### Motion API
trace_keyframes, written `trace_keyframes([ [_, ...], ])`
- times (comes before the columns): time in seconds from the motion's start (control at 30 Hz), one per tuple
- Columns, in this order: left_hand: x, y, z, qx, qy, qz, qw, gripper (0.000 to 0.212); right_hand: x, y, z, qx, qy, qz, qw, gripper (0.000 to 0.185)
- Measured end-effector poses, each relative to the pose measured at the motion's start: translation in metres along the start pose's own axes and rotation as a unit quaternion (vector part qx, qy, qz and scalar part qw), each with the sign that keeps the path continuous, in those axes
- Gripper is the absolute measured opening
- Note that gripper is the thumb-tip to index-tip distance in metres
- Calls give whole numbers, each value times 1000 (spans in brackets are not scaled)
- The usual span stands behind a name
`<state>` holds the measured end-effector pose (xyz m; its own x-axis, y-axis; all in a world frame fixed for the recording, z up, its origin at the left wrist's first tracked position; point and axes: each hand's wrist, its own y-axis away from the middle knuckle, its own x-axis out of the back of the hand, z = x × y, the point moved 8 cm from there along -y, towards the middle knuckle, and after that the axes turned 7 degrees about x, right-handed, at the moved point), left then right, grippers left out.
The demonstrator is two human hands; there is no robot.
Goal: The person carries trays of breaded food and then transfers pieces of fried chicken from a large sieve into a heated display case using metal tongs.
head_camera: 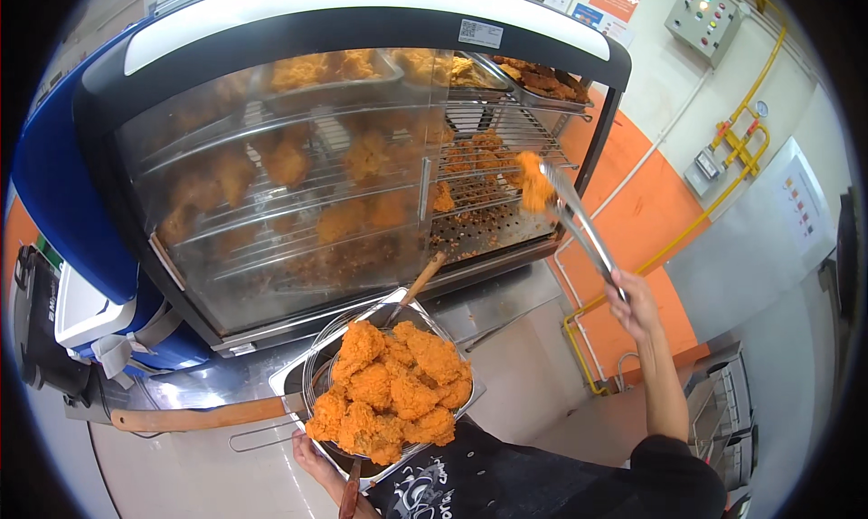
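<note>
My right hand (634, 305) grips metal tongs (588, 237), raised before the uncovered right part of a heated display cabinet (359, 27). Between the tong tips is a piece of fried chicken (533, 181). Down near my body, my left hand (313, 459) holds a square metal pan (288, 380) by its near left side. A wire strainer basket (315, 356) rests over the pan, heaped with several orange fried chicken pieces (390, 390). The basket's long wooden handle (203, 417) points left. A second wooden handle (428, 269) leans towards the cabinet, and a brown one (350, 492) points towards me.
The cabinet's clear sliding door (271, 200) covers its left side. Fried chicken sits on its wire racks (498, 119), with trays (553, 100) on top and crumbs below. A blue cooler box (95, 309) stands left. Yellow gas piping (692, 214) runs along the right wall.
</note>
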<state>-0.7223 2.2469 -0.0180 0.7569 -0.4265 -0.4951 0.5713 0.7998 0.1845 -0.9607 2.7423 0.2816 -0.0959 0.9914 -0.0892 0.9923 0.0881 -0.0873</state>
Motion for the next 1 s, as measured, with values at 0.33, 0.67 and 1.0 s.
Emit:
trace_keyframes([
  [0.33, -9, 8, 15, -15, -36, 17, 999, 11, -25, -215, -9, -1, -176, 30, 984, 18],
  [0.67, -39, 31, 58, 18, -10, 60, 998, 13, -89, -225, -32, 37, -106, 48, 993, 17],
  [1.0, 0, 7, -3, 36, 56, 8, 998, 9, -43, 77, -29, 73, 338, -35, 938, 18],
])
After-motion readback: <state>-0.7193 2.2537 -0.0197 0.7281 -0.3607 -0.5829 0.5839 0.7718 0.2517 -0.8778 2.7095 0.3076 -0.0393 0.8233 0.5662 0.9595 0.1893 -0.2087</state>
